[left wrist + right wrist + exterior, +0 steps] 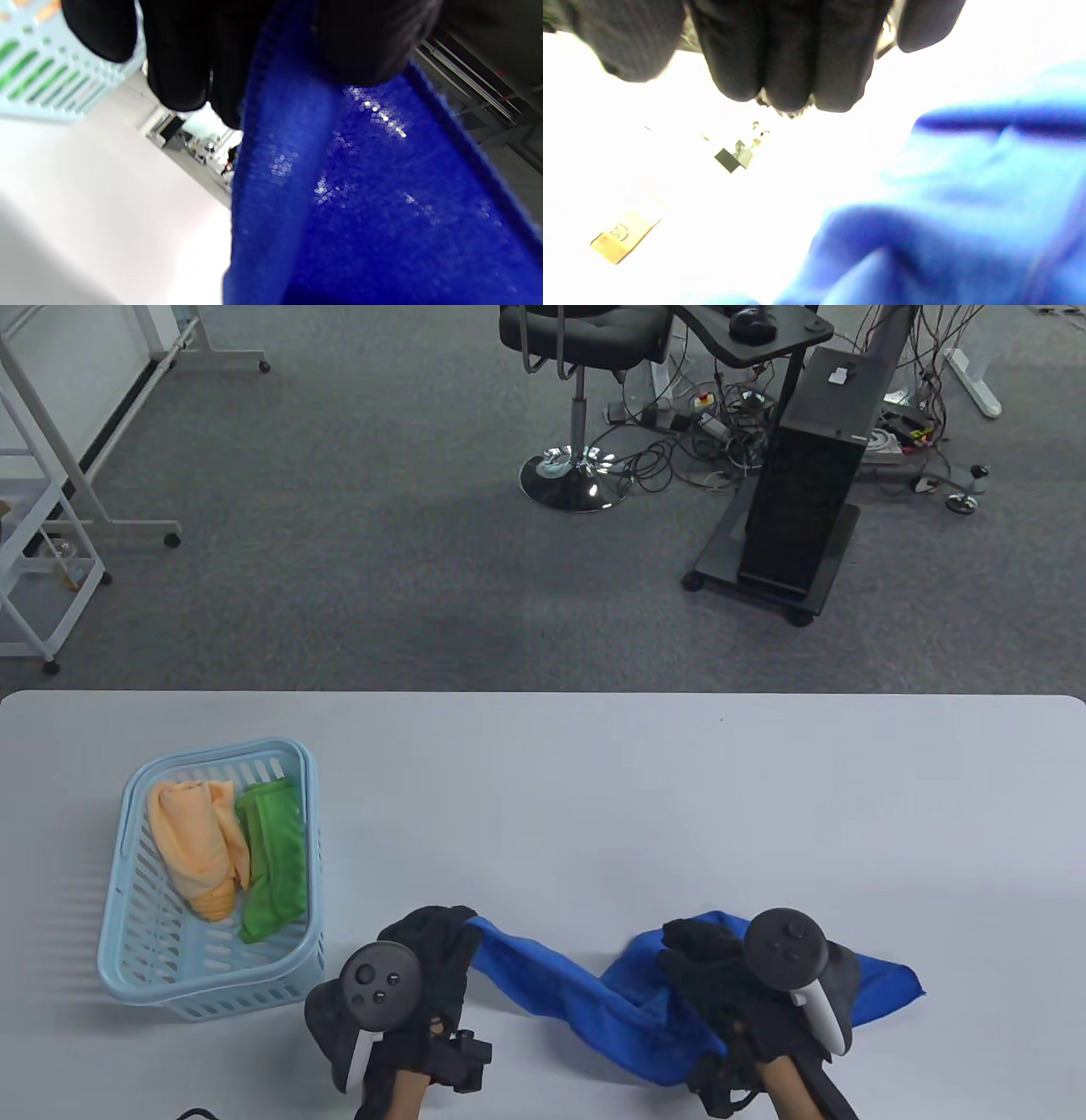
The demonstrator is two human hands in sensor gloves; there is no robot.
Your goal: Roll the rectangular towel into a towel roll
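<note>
left hand (424,963): gloved, tracker on its back, fingers (186,63) pinching one end of blue towel (594,997); cloth edge pressed between fingertips in left wrist view, end lifted off the table. right hand (730,984): gloved, tracker on its back, placed over the towel's other, bunched portion; fingers (780,59) curled together in right wrist view, nothing seen between them there; whether gripping cloth, cannot tell. blue towel: unrolled, stretched in a sagging diagonal band between both hands, rumpled near the right hand, far corner spread flat on the table past that hand; near the front edge of white table (636,797). light blue basket (140,959): on the table's left, just beside the left hand, apart from the towel; holding orange towel (199,848) and green towel (273,865), side by side.
</note>
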